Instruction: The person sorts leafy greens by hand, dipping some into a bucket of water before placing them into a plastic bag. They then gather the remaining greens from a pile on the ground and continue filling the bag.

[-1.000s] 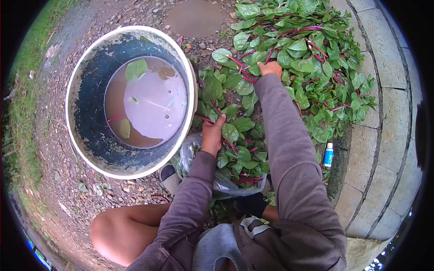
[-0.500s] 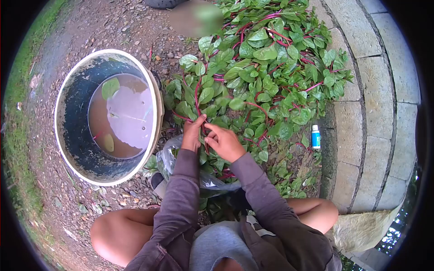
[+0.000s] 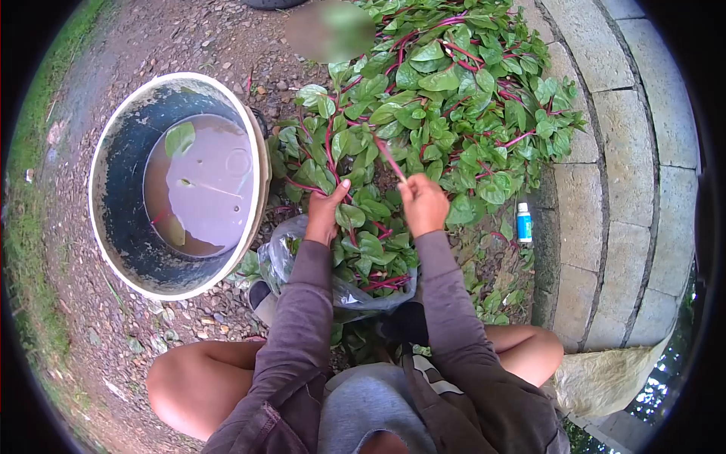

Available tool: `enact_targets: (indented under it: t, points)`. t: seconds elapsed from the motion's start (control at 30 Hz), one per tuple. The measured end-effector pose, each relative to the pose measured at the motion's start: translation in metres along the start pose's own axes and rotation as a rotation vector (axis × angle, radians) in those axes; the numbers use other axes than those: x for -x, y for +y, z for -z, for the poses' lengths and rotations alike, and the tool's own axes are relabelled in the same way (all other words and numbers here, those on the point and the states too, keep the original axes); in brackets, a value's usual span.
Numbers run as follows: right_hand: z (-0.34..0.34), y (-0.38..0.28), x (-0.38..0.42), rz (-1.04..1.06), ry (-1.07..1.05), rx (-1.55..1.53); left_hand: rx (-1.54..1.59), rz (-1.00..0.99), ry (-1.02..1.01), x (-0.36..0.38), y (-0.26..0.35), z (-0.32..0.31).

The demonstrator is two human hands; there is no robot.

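My left hand is closed around a bunch of Malabar spinach, its red stems and green leaves pointing away from me. To its right, my right hand is closed on a thin reddish stem, slightly blurred, which slants up and left over the leaves. Below and between my hands, a clear plastic bag lies with its mouth open, more leaves and red stems inside it. A large heap of Malabar spinach spreads on the ground beyond my hands.
At left stands a large bucket with murky water and a few floating leaves. A small white-and-blue bottle is beside the concrete block edging at right. A pale sack lies at lower right.
My right hand has moved away from my left, to the right and slightly up, with a reddish stem in it. The bag's contents show more. My left hand keeps its bunch.
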State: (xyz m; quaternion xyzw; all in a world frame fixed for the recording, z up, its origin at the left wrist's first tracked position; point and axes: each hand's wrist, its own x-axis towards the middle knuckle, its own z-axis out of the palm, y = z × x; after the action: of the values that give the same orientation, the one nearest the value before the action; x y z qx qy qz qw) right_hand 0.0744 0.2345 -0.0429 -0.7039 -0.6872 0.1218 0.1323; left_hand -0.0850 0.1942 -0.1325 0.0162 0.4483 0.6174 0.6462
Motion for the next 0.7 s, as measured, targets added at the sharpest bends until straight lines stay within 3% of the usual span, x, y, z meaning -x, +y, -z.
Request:
enact_targets:
  t: [0.1,0.13,0.2,0.27,0.37,0.47,0.6,0.67,0.7]
  points:
    - [-0.039,-0.051,0.026,0.326,-0.085,-0.193,-0.012,0.153,-0.060,-0.003,0.003,-0.003]
    - [-0.045,-0.052,0.027,0.323,-0.126,-0.283,-0.003,0.108,-0.050,-0.007,0.004,0.000]
    - [-0.041,-0.037,0.018,0.165,-0.315,-0.567,0.024,0.027,-0.012,-0.010,0.003,0.009]
    - [-0.077,0.026,0.005,-0.079,-0.105,-0.666,-0.032,0.014,0.048,-0.004,0.008,0.010]
    - [-0.075,0.081,-0.020,-0.609,-0.194,-0.444,-0.019,-0.063,0.044,-0.006,0.003,0.005]
    - [-0.123,0.129,-0.030,-0.394,-0.108,0.079,-0.070,-0.056,0.012,-0.004,0.007,0.000]
    - [-0.085,0.056,-0.032,-0.267,-0.236,0.032,-0.143,-0.127,0.010,-0.006,0.003,-0.004]
    - [-0.060,0.001,-0.010,-0.100,-0.226,0.010,-0.219,-0.079,-0.024,-0.005,0.004,-0.007]
    - [-0.053,-0.019,0.006,0.088,-0.247,-0.004,-0.259,-0.055,-0.046,-0.005,0.004,-0.008]
